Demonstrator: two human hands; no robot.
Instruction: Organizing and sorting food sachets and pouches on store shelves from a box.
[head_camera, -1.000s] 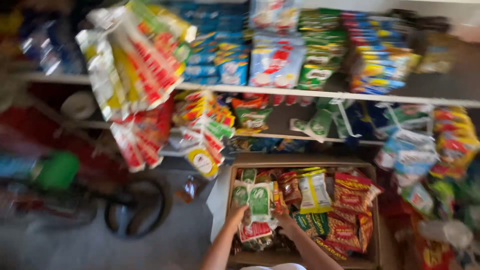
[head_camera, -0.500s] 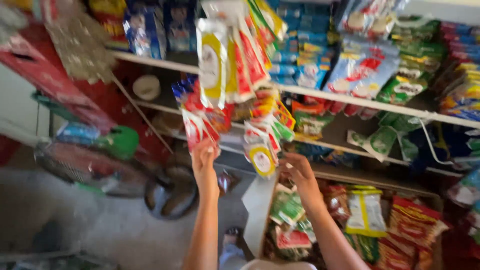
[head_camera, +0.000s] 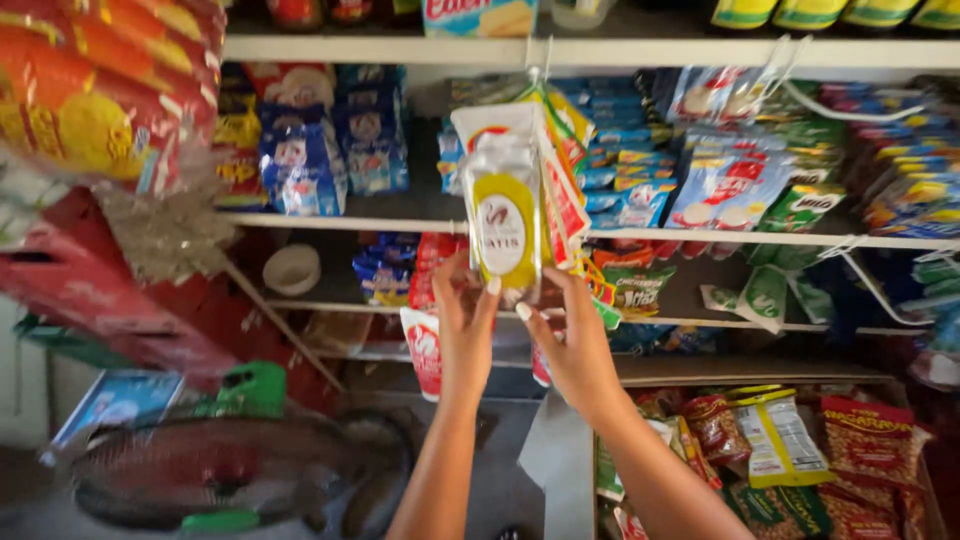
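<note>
A bunch of hanging sachets (head_camera: 512, 195), clear and yellow pouches with red and white ones behind, dangles from a hook under the top shelf (head_camera: 640, 50). My left hand (head_camera: 466, 322) and my right hand (head_camera: 565, 335) are both raised to the bottom edge of the front yellow pouch, fingers pinching it from either side. A red and white sachet (head_camera: 424, 348) hangs just left of my left wrist.
Shelves hold blue packets (head_camera: 300, 150) on the left and blue and green snack packs (head_camera: 800, 190) on the right. A cardboard box of snack bags (head_camera: 800, 450) stands at lower right. A floor fan with a green top (head_camera: 240, 450) sits at lower left. Orange packs (head_camera: 90, 90) hang at upper left.
Both hands rose from the box of snack bags up to the hanging sachets and now meet on the front yellow pouch. The view tilted up and moved closer to the shelves.
</note>
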